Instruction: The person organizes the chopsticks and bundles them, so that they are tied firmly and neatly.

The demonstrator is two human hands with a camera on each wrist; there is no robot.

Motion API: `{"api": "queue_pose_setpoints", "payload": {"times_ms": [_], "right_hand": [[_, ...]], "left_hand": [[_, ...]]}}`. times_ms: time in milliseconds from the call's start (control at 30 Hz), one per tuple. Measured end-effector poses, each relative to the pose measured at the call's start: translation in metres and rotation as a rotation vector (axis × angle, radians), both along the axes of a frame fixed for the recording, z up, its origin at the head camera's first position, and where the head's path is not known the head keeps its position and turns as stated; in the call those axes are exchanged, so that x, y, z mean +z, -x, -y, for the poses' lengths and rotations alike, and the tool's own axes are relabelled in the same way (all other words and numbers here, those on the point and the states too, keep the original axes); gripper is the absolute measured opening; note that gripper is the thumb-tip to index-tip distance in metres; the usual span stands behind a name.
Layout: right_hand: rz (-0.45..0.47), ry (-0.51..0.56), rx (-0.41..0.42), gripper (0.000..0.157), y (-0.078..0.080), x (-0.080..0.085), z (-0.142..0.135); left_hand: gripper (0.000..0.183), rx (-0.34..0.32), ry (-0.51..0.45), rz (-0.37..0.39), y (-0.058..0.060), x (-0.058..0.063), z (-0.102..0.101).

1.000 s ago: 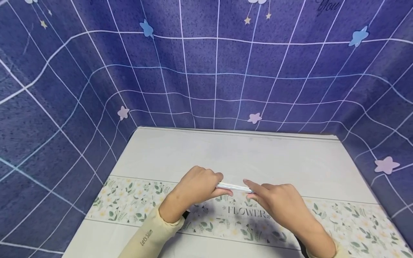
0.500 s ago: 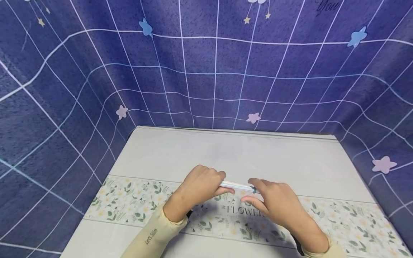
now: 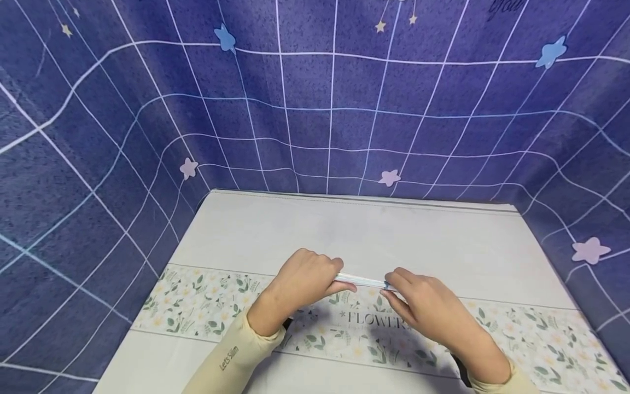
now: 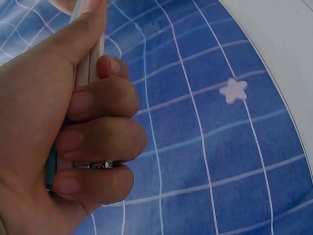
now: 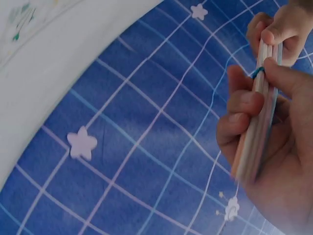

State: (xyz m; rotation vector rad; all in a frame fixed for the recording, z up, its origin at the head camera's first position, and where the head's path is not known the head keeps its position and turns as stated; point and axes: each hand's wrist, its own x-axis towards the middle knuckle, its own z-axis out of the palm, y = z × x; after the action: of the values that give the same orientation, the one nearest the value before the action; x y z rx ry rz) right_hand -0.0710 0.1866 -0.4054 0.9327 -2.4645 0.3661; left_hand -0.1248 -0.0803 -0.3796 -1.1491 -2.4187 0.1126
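A bundle of slim pale sticks, like pens or pencils, (image 3: 361,280) is held level above the table between both hands. My left hand (image 3: 305,276) grips its left end. In the left wrist view several fingers curl round the sticks (image 4: 84,73), with small metallic parts showing between them. My right hand (image 3: 423,301) holds the other end, fingers curled and thumb against it. A blue-green band, like a rubber band, (image 5: 258,72) circles the bundle beside the right thumb in the right wrist view. The sticks' exact kind is partly hidden by the hands.
Under the hands lies a white table cover (image 3: 315,230) with a floral strip (image 3: 197,301) lettered FLOWER. A blue grid-patterned curtain (image 3: 305,126) with stars hangs behind the table and at both sides.
The right hand's thumb and fingers spread apart half a second ago, and now they close on the bundle's right end by the band. The left hand keeps its grip nearly in place.
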Motion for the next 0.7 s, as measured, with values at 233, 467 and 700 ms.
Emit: {"api": "queue_pose_setpoints", "payload": {"times_ms": [233, 467, 700], "right_hand": [[-0.152, 0.05, 0.004, 0.05, 0.003, -0.005, 0.011], [-0.044, 0.07, -0.01, 0.034, 0.002, -0.003, 0.007], [0.053, 0.084, -0.051, 0.023, -0.003, 0.003, -0.006]], "left_hand": [[0.058, -0.028, 0.02, -0.027, -0.001, 0.003, -0.006], [0.058, -0.017, 0.001, -0.017, 0.001, 0.003, -0.007], [0.057, -0.025, 0.006, 0.013, 0.001, -0.001, -0.008]]}}
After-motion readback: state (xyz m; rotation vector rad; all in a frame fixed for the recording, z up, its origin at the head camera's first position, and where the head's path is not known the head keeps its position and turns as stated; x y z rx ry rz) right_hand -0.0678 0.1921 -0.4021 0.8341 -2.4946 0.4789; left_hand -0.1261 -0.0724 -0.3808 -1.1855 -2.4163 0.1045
